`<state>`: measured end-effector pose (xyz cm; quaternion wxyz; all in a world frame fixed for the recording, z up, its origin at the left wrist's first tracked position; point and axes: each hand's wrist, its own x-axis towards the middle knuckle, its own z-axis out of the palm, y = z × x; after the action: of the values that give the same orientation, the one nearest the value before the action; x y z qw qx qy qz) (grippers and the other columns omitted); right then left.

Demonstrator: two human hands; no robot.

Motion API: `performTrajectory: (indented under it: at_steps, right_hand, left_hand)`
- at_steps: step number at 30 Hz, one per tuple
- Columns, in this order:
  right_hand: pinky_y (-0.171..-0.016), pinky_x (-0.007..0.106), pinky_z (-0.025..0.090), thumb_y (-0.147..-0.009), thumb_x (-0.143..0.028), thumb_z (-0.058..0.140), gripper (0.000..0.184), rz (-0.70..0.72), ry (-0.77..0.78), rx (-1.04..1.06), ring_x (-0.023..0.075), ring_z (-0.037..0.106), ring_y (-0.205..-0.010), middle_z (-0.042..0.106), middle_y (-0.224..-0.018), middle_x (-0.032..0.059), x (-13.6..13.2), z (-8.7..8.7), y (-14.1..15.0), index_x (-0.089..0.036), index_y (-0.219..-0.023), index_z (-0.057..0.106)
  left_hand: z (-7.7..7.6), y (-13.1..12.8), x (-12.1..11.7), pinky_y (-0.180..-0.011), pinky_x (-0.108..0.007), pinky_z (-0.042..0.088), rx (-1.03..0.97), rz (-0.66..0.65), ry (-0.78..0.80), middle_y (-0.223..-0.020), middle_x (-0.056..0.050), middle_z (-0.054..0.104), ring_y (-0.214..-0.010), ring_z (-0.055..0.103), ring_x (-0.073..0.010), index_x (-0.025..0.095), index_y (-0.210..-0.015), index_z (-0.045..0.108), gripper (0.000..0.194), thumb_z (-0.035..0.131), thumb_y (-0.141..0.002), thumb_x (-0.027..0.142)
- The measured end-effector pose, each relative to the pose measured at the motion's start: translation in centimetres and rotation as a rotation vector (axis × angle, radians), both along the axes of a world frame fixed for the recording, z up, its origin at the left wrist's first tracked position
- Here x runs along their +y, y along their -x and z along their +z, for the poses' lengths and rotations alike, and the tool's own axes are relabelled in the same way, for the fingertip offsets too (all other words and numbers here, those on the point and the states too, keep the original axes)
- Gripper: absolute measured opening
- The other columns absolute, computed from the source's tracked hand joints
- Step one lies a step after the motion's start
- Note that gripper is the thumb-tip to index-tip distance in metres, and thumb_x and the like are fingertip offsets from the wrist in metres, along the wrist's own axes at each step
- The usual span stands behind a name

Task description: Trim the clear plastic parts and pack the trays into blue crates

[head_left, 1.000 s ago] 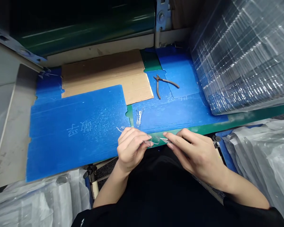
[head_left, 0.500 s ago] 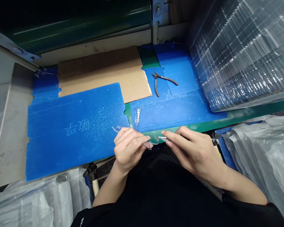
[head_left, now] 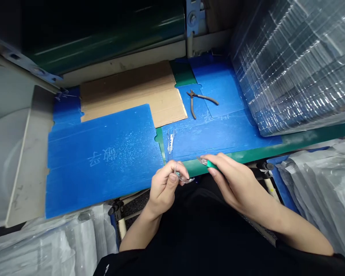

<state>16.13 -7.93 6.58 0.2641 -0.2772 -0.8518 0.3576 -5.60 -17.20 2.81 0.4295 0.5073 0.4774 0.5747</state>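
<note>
In front of you, a large blue sheet [head_left: 100, 174] with pale handwritten marks overlaps a piece of brown cardboard [head_left: 129, 94] on the green worktop [head_left: 247, 156]. To the right of the cardboard, you have pliers [head_left: 193, 95] lying on more blue sheeting [head_left: 218, 134], handles spread. A tall film-wrapped stack [head_left: 299, 73] stands at your far right. Beyond the worktop is a dark green roller [head_left: 112, 44]. Translucent plastic bundles sit below the near edge, at your left [head_left: 60, 234] and right [head_left: 319, 180].
</note>
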Motion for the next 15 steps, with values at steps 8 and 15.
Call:
performTrajectory:
  at_steps: [8,15]
  right_hand:
    - [-0.063,0.028,0.045,-0.115,-0.019,0.055,0.038,0.037,-0.169,-0.008,0.0124,0.061,-0.071,0.067,-0.100,0.0022,-1.2,0.1,0.6,-0.020,-0.153,0.055]
    - [-0.063,0.028,0.045,-0.115,-0.018,0.053,0.042,0.057,-0.162,0.019,0.0121,0.061,-0.073,0.066,-0.101,0.0023,-1.2,0.1,0.1,-0.020,-0.157,0.054]
  left_hand:
    - [-0.9,-0.6,0.1,-0.066,-0.028,0.046,0.019,0.023,-0.057,-0.077,-0.003,0.059,-0.068,0.056,-0.0149,0.019,-0.098,0.066,0.034,0.047,-0.116,0.041]
    - [-0.5,-0.8,0.5,-0.066,-0.029,0.047,0.086,0.043,-0.111,-0.072,-0.001,0.059,-0.064,0.056,-0.0140,0.020,-0.091,0.066,0.037,0.051,-0.115,0.043]
